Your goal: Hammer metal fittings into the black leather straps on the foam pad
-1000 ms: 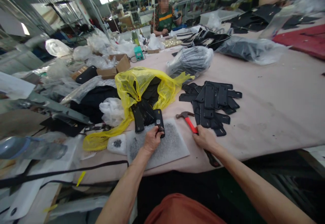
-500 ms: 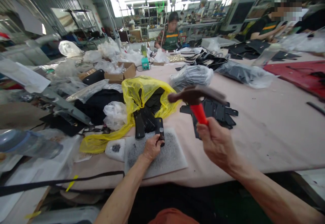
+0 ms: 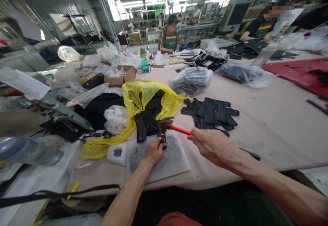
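Note:
My right hand [image 3: 211, 144] is closed on the handle of a hammer [image 3: 179, 129], which has a red grip and a dark, slightly blurred head. That head is low, right above the punch [image 3: 163, 140], a short dark upright tool. My left hand [image 3: 154, 151] pinches the punch over a white board [image 3: 176, 164] covered in dark marks. Black strap pieces [image 3: 140, 128] lie at the board's far edge, one of them reaching toward the punch. They come out of a yellow plastic bag [image 3: 132, 91]. Whether the hammer touches the punch, I cannot tell.
A pile of black strap pieces [image 3: 212, 113] lies to the right. Beside the board sits a small white block [image 3: 112, 155] with a dark patch. Farther off are a plastic-wrapped bundle [image 3: 192, 80], a cardboard box [image 3: 128, 74] and a co-worker [image 3: 170, 39]. A bottle [image 3: 28, 150] lies left.
My right hand has swung the hammer down and left, from raised to just over the punch. My left hand stays in place, still holding the punch.

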The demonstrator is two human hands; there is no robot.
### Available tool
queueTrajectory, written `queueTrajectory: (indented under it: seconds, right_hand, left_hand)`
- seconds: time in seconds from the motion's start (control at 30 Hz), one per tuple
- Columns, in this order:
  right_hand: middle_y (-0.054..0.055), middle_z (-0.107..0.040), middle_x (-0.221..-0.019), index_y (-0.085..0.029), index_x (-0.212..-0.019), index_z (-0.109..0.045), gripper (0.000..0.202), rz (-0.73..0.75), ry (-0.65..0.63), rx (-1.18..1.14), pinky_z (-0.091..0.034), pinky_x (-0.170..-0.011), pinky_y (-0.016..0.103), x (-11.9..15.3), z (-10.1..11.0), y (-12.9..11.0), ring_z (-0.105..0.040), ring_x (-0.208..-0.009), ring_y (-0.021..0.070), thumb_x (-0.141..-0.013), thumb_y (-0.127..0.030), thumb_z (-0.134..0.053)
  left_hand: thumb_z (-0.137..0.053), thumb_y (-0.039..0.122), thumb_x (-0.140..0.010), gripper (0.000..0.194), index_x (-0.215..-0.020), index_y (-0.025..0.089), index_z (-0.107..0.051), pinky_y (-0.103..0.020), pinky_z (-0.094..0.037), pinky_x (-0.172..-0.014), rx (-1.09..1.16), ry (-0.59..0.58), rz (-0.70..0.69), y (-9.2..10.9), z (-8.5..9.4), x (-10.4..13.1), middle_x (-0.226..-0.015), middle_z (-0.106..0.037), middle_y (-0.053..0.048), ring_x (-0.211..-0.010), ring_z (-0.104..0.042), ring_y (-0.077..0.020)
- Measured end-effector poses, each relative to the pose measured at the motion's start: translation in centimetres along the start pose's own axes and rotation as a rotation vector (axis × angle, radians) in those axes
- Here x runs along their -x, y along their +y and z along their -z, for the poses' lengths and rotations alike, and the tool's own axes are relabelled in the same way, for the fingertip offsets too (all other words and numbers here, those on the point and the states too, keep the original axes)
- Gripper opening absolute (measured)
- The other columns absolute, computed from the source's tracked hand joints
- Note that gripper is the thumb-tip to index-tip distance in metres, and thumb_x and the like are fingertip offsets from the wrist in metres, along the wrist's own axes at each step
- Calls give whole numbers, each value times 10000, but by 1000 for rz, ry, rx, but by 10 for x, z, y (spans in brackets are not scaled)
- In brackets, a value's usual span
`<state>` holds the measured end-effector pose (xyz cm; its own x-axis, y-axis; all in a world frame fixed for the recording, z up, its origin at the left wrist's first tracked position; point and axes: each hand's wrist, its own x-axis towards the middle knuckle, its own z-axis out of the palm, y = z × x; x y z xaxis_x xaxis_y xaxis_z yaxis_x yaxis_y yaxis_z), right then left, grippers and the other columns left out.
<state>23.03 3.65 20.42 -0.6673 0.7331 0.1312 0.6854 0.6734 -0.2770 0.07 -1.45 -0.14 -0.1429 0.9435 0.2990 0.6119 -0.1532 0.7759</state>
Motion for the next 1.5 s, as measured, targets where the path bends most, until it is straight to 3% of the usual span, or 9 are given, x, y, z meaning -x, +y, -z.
queueTrajectory:
  seconds: [0.17,0.23,0.37,0.63,0.77,0.93,1.17,1.3,1.5]
  right_hand:
    - [-32,-465,-603,-227,-822,-443,291,-169,600,-418,-271,-473,249,-5,11,-9,-410,-461,110,-991,-419,-304]
    - [-35,-444,-563,-224,-785,-443,296,-131,487,-377,-228,-460,254,-4,2,-8,-372,-432,108,-975,-420,-328]
    - [-40,-417,-492,-218,-714,-470,290,-122,-44,-132,-157,-469,267,5,-20,12,-340,-407,108,-934,-399,-415]
    - [30,-592,-654,-180,-751,-556,355,-509,-190,-245,-321,-553,247,27,-114,70,-546,-601,153,-965,-352,-330]
    - [161,-642,-1010,-98,-1126,-566,300,-514,-99,-72,-391,-722,303,26,-152,68,-592,-870,226,-939,-270,-405]
    - [123,-385,-1477,-220,-1348,-475,489,-135,45,-60,-280,-1036,462,-3,-161,25,-364,-1294,321,-876,-323,-552]
    - [84,-449,-1439,-259,-1311,-522,462,-123,11,-183,-189,-1079,562,-22,-192,-12,-296,-1337,319,-854,-298,-576]
    - [82,-428,-1457,-273,-1316,-520,492,-110,-8,-230,-168,-1081,584,-17,-196,-6,-268,-1361,315,-834,-305,-611]
    - [105,-518,-1373,-208,-1310,-511,512,-167,64,-367,-223,-1075,505,-29,-194,14,-400,-1283,276,-807,-238,-597]
  left_hand:
    - [-570,192,-842,111,-914,211,-652,-307,-516,-719,10,0,-2,0,-1,-1,-852,-725,-47,-803,-686,-203]
    - [-573,196,-841,114,-919,211,-655,-309,-516,-718,-2,-7,3,0,-1,0,-847,-724,-47,-799,-685,-204]
    - [-566,207,-850,130,-938,217,-661,-314,-521,-734,12,-6,14,-1,-1,1,-854,-723,-44,-806,-685,-203]
    - [-573,194,-845,144,-955,201,-665,-327,-534,-789,22,-1,20,0,0,-1,-905,-737,-53,-857,-695,-212]
    - [-565,195,-853,145,-961,194,-662,-322,-534,-796,-6,-5,36,1,0,-1,-920,-738,-52,-871,-695,-206]
    - [-554,202,-859,154,-966,187,-664,-317,-533,-791,10,-15,61,3,2,-1,-917,-735,-55,-838,-693,-195]
    - [-561,272,-858,169,-947,178,-669,-313,-526,-816,137,80,220,2,3,-7,-919,-735,-52,-865,-684,-192]
    - [-550,336,-871,216,-951,166,-658,-305,-542,-749,235,192,365,-2,14,-3,-868,-738,-48,-790,-687,-184]
    - [-556,302,-872,187,-954,197,-687,-312,-518,-846,94,115,270,1,26,17,-948,-734,-48,-921,-677,-195]
